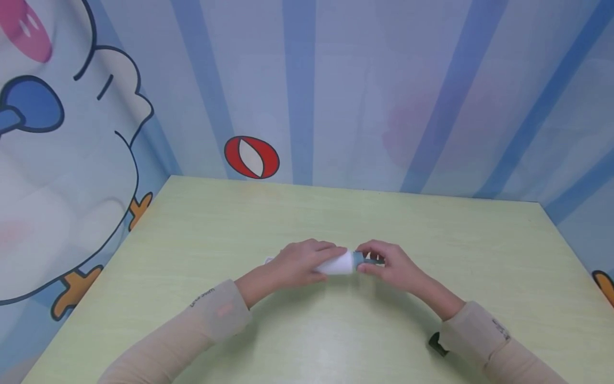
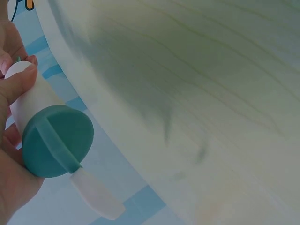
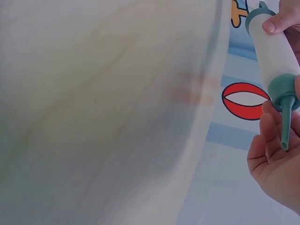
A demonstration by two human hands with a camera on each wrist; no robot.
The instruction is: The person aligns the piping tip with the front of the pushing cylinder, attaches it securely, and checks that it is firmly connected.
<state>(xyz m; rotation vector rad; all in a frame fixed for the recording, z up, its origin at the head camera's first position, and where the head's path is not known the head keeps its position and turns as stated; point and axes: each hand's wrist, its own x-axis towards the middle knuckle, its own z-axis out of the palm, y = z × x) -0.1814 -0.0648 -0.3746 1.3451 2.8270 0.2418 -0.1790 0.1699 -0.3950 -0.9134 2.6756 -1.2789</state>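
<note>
Over the table, my left hand [image 1: 297, 262] grips the body of a white bottle [image 1: 338, 264] held on its side. My right hand [image 1: 395, 268] pinches the teal nozzle cap [image 1: 358, 261] at the bottle's right end. From that cap a thin teal nozzle [image 3: 287, 122] points between the right fingers in the right wrist view. The other end, seen in the left wrist view, is a round teal base [image 2: 58, 140] with a bar across it and a white tab [image 2: 97, 193] sticking out. Left palm and fingers hide part of the body.
A pale green-yellow table [image 1: 307, 341] lies beneath both hands. Behind it hangs a blue-striped backdrop [image 1: 357, 106] with cartoon figures and a red-and-white oval. A small dark piece [image 1: 437, 344] shows beside the right sleeve cuff [image 1: 472, 333].
</note>
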